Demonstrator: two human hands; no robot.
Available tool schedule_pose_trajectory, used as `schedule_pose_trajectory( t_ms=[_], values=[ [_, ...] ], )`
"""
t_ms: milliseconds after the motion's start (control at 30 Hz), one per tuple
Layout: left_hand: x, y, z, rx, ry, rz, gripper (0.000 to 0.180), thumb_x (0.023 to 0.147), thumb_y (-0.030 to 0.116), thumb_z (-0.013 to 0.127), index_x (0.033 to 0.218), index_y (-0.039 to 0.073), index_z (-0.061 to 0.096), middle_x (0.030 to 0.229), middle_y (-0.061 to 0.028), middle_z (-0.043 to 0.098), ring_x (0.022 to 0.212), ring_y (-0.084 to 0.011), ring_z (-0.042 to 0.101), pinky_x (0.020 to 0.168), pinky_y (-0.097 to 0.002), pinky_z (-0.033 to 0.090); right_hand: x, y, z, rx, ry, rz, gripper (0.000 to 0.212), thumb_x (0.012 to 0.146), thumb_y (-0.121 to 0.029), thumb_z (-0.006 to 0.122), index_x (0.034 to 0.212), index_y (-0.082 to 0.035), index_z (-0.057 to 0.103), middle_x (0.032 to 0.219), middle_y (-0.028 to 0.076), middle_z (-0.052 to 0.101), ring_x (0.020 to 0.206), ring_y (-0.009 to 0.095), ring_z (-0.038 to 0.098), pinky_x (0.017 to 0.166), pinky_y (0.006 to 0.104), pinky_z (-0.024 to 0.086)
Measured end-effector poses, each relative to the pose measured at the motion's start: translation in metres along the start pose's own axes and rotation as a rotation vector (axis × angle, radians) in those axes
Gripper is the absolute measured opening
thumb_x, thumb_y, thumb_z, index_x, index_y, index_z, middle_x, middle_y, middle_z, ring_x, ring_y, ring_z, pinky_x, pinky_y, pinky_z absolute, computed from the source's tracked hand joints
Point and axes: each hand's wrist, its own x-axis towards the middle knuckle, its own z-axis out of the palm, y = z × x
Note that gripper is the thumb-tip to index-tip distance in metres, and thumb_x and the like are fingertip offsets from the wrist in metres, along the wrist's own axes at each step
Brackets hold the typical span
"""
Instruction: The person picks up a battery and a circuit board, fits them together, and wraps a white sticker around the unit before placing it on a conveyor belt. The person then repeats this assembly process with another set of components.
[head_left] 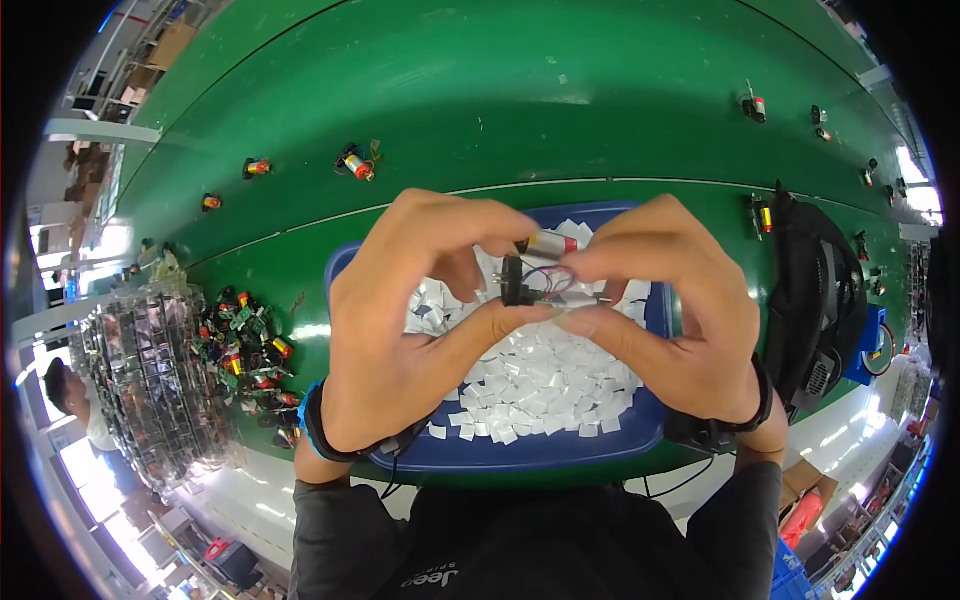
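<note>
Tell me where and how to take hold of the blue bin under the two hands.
Probably best by the rim at its left and right ends, from both sides at once: the bin is wide, and loose white pieces are heaped in its middle, so a level hold should avoid spills.

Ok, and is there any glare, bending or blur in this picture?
Head view: the green table looks bowed along its seam; head view: pale glare lies on it left of the blue tub, and windows at lower left wash out; head view: the motor assembly looks slightly soft.
</note>
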Motion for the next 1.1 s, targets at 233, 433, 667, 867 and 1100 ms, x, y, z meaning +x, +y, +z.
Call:
schedule_pose_trajectory(
  t_ms=[233, 433, 667, 867, 1100],
  values=[
    [-0.003, -0.011, -0.004, 0.152, 0.034, 0.236, 0.04, 0.065, -0.003, 0.087, 0.099, 0.0, 0.067, 0.099, -0.0113, 0.062, 0.083, -0.0194, 0.063, 0.071, -0.0286, 0.05, 0.0, 0.0, 0.005, 0.069, 0.023, 0.104, 0.04, 0.074, 0.004, 0.081, 0.111, 0.001, 0.065, 0.114, 0.014, 0.059, 0.087, 0.015, 0.06, 0.074, 0.0272, 0.05],
    [-0.005, -0.018, 0.0, 0.303, 0.144, 0.421, 0.041, 0.061, -0.008, 0.083, 0.099, 0.003, 0.071, 0.092, -0.0091, 0.064, 0.078, -0.0208, 0.064, 0.062, -0.0284, 0.051, 0.0, -0.001, 0.005, 0.217, -0.038, 0.157, 0.04, 0.074, 0.005, 0.079, 0.112, 0.002, 0.066, 0.122, 0.016, 0.056, 0.101, 0.017, 0.059, 0.078, 0.0296, 0.051],
    [-0.004, -0.01, -0.002, 0.293, 0.111, 0.375, 0.04, 0.06, -0.01, 0.08, 0.097, 0.003, 0.072, 0.088, -0.0084, 0.066, 0.076, -0.0205, 0.064, 0.058, -0.0283, 0.05, 0.001, 0.001, 0.01, 0.119, -0.008, 0.03, 0.04, 0.071, 0.004, 0.081, 0.109, -0.004, 0.07, 0.119, 0.016, 0.057, 0.108, 0.024, 0.057, 0.078, 0.0311, 0.051],
    [-0.004, -0.009, -0.001, 0.255, 0.12, 0.349, 0.039, 0.06, -0.011, 0.08, 0.095, 0.003, 0.072, 0.086, -0.0086, 0.066, 0.076, -0.0204, 0.064, 0.059, -0.0294, 0.051, 0.003, -0.006, 0.002, -0.438, 0.005, -0.379, 0.034, 0.065, 0.0, 0.084, 0.097, -0.008, 0.075, 0.115, 0.013, 0.059, 0.107, 0.031, 0.058, 0.077, 0.0323, 0.052],
    [-0.005, -0.015, -0.004, 0.29, 0.076, 0.427, 0.041, 0.062, -0.007, 0.081, 0.1, 0.0, 0.068, 0.09, -0.0111, 0.066, 0.079, -0.0207, 0.064, 0.069, -0.0307, 0.052, 0.002, -0.004, -0.006, -0.487, -0.046, -0.328, 0.031, 0.063, -0.003, 0.078, 0.093, -0.002, 0.073, 0.097, 0.012, 0.07, 0.078, 0.026, 0.069, 0.064, 0.0305, 0.055]
  ],
)
